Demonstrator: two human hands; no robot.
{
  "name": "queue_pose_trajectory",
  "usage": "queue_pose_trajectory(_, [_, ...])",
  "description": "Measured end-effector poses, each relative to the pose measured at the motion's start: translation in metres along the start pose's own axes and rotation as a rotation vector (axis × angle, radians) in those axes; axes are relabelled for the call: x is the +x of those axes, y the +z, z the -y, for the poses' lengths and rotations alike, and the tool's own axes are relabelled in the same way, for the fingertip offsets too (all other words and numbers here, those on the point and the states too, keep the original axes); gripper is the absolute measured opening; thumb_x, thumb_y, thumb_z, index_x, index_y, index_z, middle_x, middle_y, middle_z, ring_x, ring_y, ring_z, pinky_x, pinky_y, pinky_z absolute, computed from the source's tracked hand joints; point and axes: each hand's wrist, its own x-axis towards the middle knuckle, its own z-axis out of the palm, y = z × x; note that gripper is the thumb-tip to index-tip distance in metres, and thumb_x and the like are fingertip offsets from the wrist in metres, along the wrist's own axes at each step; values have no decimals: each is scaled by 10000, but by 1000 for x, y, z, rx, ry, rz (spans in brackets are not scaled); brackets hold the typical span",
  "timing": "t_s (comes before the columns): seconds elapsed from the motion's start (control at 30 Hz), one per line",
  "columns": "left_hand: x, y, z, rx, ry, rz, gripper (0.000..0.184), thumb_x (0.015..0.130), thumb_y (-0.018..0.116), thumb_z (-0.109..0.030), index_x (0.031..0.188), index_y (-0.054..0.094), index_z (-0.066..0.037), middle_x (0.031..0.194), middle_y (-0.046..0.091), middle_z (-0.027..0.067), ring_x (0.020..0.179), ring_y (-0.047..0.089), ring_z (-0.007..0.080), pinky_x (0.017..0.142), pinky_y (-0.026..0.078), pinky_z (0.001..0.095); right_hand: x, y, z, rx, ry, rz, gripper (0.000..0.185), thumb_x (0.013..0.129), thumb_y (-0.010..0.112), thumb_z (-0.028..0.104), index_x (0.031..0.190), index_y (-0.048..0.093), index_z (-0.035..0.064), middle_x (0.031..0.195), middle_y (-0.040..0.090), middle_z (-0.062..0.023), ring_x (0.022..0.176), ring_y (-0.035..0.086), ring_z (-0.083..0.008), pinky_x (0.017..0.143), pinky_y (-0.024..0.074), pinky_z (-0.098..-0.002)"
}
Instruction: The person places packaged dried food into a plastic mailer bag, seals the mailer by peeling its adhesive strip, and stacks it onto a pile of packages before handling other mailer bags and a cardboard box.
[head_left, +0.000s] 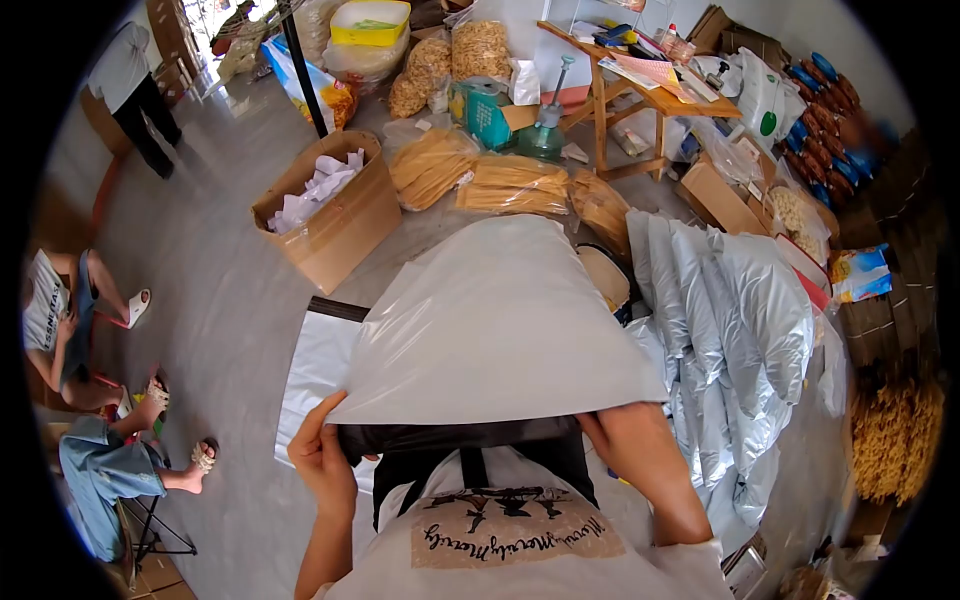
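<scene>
A large pale grey plastic mailer bag (490,320) with a dark inside spreads out before my body, its mouth facing me. My left hand (325,450) is closed on the left corner of the mouth, pinching the edge between thumb and fingers. At the right end of the mouth is my right hand (635,440). Its fingers go in under the pale upper layer and are hidden, so their grip does not show. Beneath the bag on the left, part of another white plastic bag (315,360) with a dark strip sticks out.
Several filled silver bags (720,310) are piled at my right. Ahead stand a cardboard box (335,220) of white scraps, packs of dried food sticks (515,185) and a wooden table (660,95). Seated people's legs (120,470) are at left; a person (130,90) stands farther back.
</scene>
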Motion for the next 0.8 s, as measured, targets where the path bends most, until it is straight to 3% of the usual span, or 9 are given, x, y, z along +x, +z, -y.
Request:
queue_pose_trajectory(0.1, [5,-3,-4,15,-61,14,243,865,351,29,962,571,55,734,579,77,527,531,102,480,434,198,-16,-17,5,162,163,204,287,745,609,144,976,555,-17,965,552,-193,850,526,-384,715,427,-438])
queue_pose_trajectory(0.13, [8,-5,8,222,130,-45,235,856,353,40,922,579,50,750,582,62,638,537,92,608,422,191,-17,-18,8,141,222,119,283,748,614,151,975,557,-8,951,559,-179,832,535,-374,691,436,-425])
queue_pose_trajectory(0.2, [5,-1,0,242,112,-12,237,852,355,42,919,582,48,760,583,55,681,531,85,649,406,187,-16,-12,14,118,289,29,279,752,619,159,974,559,1,937,566,-165,813,545,-364,667,445,-413])
queue_pose_trajectory(0.3, [5,-3,2,256,110,8,241,849,356,42,917,587,46,778,587,48,722,527,79,685,394,181,-6,1,12,-70,269,110,243,740,627,146,937,577,12,899,572,-141,747,563,-331,642,452,-395])
queue_pose_trajectory(0.43, [9,-11,2,216,87,-23,248,849,359,40,933,593,41,804,594,50,732,533,79,691,400,181,-12,-26,-4,66,-211,-334,196,729,596,32,923,595,9,947,605,-120,699,591,-222,604,477,-297])
queue_pose_trajectory(0.53, [13,-16,3,204,58,-15,247,845,370,37,944,596,36,818,593,52,742,535,79,700,404,184,-28,-43,-27,28,217,-481,373,700,586,-78,1062,534,-7,1182,503,-150,1072,504,-269,840,441,-328])
queue_pose_trajectory(0.63, [18,-17,2,186,48,-3,248,842,370,38,945,595,37,822,592,50,739,533,77,695,402,184,-10,-25,-48,85,301,-232,755,629,616,-116,1300,307,38,1338,324,-180,1252,292,-333,1016,260,-377])
queue_pose_trajectory(0.7, [21,-18,1,189,57,15,250,840,367,41,943,594,40,823,591,49,734,532,76,690,401,184,-9,-14,-52,5,187,-121,970,533,660,-104,1355,176,72,1396,216,-164,1291,215,-322,1023,240,-394])
queue_pose_trajectory(0.8, [24,-25,-1,221,31,79,246,841,368,33,934,595,40,811,586,47,722,525,74,681,395,179,6,-8,-47,277,-225,-119,755,518,670,-27,1225,411,19,1321,357,-173,1252,303,-323,994,277,-459])
